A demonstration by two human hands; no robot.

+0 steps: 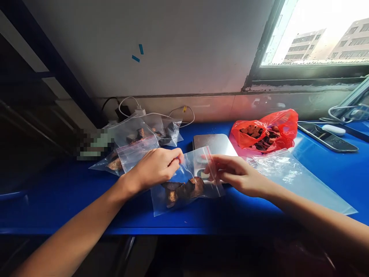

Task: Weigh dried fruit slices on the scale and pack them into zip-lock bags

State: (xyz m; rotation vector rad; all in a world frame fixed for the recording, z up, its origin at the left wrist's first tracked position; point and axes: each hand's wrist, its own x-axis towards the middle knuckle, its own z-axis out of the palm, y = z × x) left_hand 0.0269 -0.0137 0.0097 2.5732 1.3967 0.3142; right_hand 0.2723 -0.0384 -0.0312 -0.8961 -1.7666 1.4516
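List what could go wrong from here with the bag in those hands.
The clear zip bag is held between the left hand and right hand; if its seal is open, which I can't tell, a slip could spill the brown pieces.

The bag overlaps the front of the scale in view, so it might bump it.

The red bag gapes beside the scale; a knock could scatter its dark pieces.

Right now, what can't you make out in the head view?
Head view, silver scale: any reading; too small, behind the clear bag.
Head view, item at left: identity; blurred by pixelation.
Head view, red bag: lower contents; hidden by its sides.
Head view, slanted panel at right: full shape; cut off by the edge.
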